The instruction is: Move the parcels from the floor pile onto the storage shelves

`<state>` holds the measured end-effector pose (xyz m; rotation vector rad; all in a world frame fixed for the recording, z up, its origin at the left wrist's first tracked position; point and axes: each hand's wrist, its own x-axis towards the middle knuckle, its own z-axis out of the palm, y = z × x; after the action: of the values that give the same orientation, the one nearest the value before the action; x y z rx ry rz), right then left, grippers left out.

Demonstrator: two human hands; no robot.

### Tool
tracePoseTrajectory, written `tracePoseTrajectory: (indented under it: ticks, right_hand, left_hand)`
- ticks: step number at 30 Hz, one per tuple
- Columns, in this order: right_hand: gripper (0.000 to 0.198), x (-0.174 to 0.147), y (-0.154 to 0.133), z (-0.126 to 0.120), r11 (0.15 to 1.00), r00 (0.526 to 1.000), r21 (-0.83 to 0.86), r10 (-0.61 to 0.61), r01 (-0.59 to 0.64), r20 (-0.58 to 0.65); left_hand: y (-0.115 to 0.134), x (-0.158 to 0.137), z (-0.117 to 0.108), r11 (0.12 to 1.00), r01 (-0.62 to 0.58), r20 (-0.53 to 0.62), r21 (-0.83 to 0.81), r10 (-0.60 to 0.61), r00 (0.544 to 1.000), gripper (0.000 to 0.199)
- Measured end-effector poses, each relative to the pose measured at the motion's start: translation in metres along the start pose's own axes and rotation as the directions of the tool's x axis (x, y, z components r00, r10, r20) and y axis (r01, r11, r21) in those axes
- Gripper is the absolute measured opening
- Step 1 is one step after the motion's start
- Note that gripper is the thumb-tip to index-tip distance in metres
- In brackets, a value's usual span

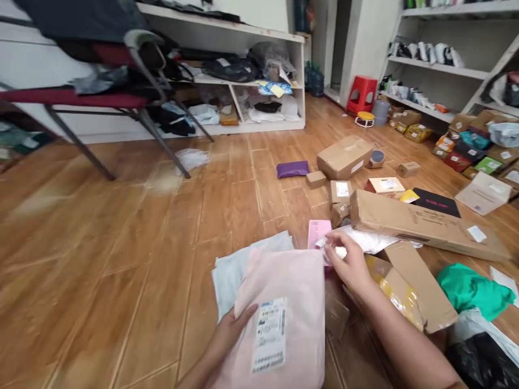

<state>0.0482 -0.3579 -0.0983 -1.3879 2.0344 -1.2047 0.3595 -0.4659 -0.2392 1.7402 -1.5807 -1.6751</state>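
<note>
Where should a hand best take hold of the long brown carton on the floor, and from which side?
The long brown carton lies flat, and its narrow left end near the pink phone looks free. Probably grip that end from above, fingers across the short width. The far right end sits among other parcels, harder to reach.

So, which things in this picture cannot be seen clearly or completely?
- Head view: the print on the label of the pink parcel is too small to read.
- The right hand covers part of a pink item, so what it is stays unclear.
- The left hand is partly hidden under the parcel.
- The chair is blurred and cut off by the edge.
</note>
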Motion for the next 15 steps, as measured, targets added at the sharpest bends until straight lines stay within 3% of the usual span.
tracePoseTrajectory:
  ticks: [2,4,6,7,9,12,15]
  right_hand:
    - [0.032,-0.018,0.032,0.055,0.988,0.960,-0.021,0.154,-0.154,0.235]
    - [0.054,-0.045,0.058,0.108,0.949,0.838,-0.197,0.311,-0.246,0.449]
    - [0.077,-0.075,0.075,0.152,0.900,0.731,-0.333,0.425,-0.280,0.534]
    - [0.084,-0.087,0.081,0.169,0.884,0.708,-0.382,0.450,-0.269,0.544]
    - [0.089,-0.104,0.089,0.191,0.877,0.703,-0.429,0.445,-0.217,0.555]
    - [0.085,-0.107,0.099,0.205,0.897,0.706,-0.429,0.372,-0.106,0.602]
    - [0.080,-0.092,0.107,0.212,0.899,0.689,-0.438,0.325,-0.012,0.648]
  left_hand:
    - [-0.041,0.007,-0.003,0.995,0.095,-0.148,0.018,-0.091,0.985,0.018]
    - [-0.071,0.013,0.000,0.986,0.157,-0.209,0.063,-0.141,0.968,0.009]
    - [-0.088,0.018,0.003,0.982,0.182,-0.241,0.053,-0.165,0.957,0.011]
    - [-0.093,0.021,0.005,0.982,0.185,-0.257,0.032,-0.171,0.951,0.016]
    - [-0.097,0.026,0.005,0.982,0.188,-0.296,0.015,-0.175,0.939,0.028]
    - [-0.094,0.035,-0.001,0.975,0.211,-0.373,0.068,-0.172,0.912,0.044]
    - [-0.085,0.047,-0.015,0.936,0.348,-0.453,0.047,-0.291,0.843,0.091]
